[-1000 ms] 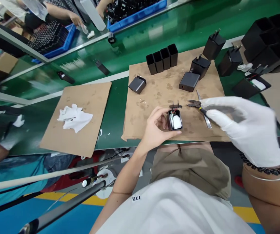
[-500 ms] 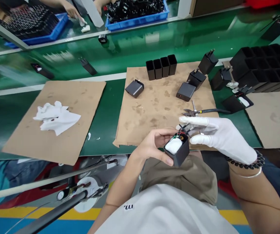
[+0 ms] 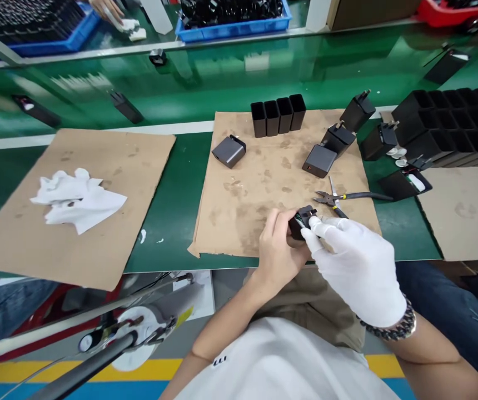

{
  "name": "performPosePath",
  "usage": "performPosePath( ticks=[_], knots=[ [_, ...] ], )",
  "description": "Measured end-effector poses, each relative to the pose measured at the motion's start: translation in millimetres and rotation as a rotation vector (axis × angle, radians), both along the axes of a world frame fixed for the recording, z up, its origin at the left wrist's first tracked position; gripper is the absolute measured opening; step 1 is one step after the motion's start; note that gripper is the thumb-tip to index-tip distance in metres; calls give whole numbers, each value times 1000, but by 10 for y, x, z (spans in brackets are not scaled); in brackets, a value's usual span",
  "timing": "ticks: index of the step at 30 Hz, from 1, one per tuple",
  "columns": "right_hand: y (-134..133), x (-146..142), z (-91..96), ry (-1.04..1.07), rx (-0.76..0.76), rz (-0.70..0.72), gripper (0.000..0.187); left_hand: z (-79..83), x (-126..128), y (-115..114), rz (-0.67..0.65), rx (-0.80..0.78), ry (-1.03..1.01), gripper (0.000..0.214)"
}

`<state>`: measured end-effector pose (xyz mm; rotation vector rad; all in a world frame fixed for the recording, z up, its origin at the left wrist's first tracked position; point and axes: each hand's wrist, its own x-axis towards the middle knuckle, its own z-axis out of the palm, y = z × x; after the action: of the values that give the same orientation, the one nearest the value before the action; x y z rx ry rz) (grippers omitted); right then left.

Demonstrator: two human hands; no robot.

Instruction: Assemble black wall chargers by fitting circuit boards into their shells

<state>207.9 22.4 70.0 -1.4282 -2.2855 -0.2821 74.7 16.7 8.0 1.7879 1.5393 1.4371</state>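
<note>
My bare left hand [image 3: 278,258] is wrapped round a small black charger [image 3: 297,226] above the front edge of the cardboard. In my white-gloved right hand [image 3: 353,264], thumb and fingertips close on the charger's plug end cap [image 3: 307,211], which lies against the top of the housing. A bit of green board shows at the opening; the rest of the inside is hidden by my fingers. Just beyond my right hand lie diagonal cutters [image 3: 326,198] with dark handles and yellow bands, crossed over another thin tool.
Four black open housings [image 3: 278,116] stand in a row on the cardboard sheet [image 3: 239,216]. Finished-looking chargers [image 3: 319,161] sit nearby, with stacked housings [image 3: 451,122] at right. White gloves [image 3: 78,194] lie on the left cardboard. Chargers rest on the green belt; a co-worker's hand [image 3: 108,10] is beyond.
Both hands have moved slightly up and closer together. The charger is turned, and the plug end with its wires has come down onto the housing's opening. My right fingers have closed in.
</note>
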Motion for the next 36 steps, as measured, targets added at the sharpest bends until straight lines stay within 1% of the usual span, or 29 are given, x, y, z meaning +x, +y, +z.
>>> performPosePath(
  ticks=[2,3,6,8,11,13,16,18,20,21,23,24,25,28,29,30,33,36],
  knots=[
    [25,-40,-10,-98,27,3,22,-11,-40,18,-8,-27,-23,43],
    [44,-52,-20,-89,12,30,20,-18,-63,31,-6,-39,-40,42],
    [74,-87,-92,75,-92,116,22,-25,-116,67,-12,-88,-65,44],
    [56,-130,-176,130,-132,93,28,-10,-138,74,-40,-131,-49,44],
    [33,-194,-305,120,-115,-1,31,28,-185,55,-80,-214,-14,47],
    [54,-185,-336,175,-99,26,27,38,-249,37,-128,-278,-15,50],
    [78,-76,-245,282,-26,121,17,1,-403,24,-193,-359,-85,56],
    [44,5,-147,276,-48,125,21,-51,-518,27,-150,-382,-145,58],
    [-9,41,-108,233,-139,118,31,-100,-618,35,-76,-369,-182,57],
    [-27,38,-125,227,-171,135,33,-115,-657,39,-44,-354,-194,56],
    [-22,9,-216,255,-182,193,27,-113,-710,43,-24,-332,-220,51],
    [1,-7,-270,291,-191,224,25,-97,-724,43,-56,-330,-240,49],
    [34,-18,-317,324,-213,253,24,-74,-729,41,-123,-335,-266,47],
    [144,-3,-355,410,-298,321,23,-1,-696,31,-427,-390,-340,48],
    [173,15,-336,430,-315,335,22,13,-671,30,-492,-407,-358,50],
    [194,37,-308,444,-338,344,21,19,-644,32,-518,-418,-372,51],
    [220,96,-226,450,-415,341,22,-1,-571,48,-477,-427,-406,50],
    [211,134,-205,454,-509,331,25,-22,-547,68,-466,-454,-442,48]
  ],
)
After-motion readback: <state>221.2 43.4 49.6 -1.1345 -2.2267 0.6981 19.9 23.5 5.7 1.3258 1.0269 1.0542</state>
